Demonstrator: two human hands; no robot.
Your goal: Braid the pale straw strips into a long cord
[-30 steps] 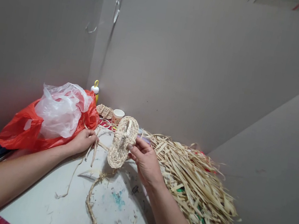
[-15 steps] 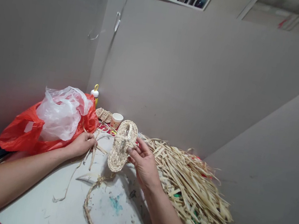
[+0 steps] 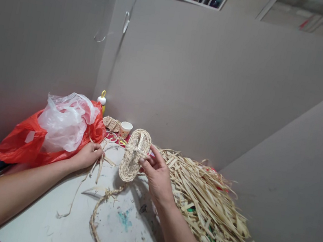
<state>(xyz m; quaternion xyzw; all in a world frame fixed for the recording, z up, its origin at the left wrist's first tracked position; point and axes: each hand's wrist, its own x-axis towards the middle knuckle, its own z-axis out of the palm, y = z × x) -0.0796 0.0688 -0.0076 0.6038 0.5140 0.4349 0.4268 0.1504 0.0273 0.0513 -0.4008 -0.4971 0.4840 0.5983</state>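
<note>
The woven straw sole (image 3: 134,162) (slipper-shaped) is held above the white table (image 3: 47,209) toward its far edge, its right side pinched by the right hand (image 3: 158,177); to its left, near the table's left edge, the left hand (image 3: 88,156) pinches straw strips (image 3: 99,169).

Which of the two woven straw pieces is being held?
The front piece, pinched along its edge by the right hand. The other piece sits at the back, just left of the paper cup, with no hand on it.
</note>
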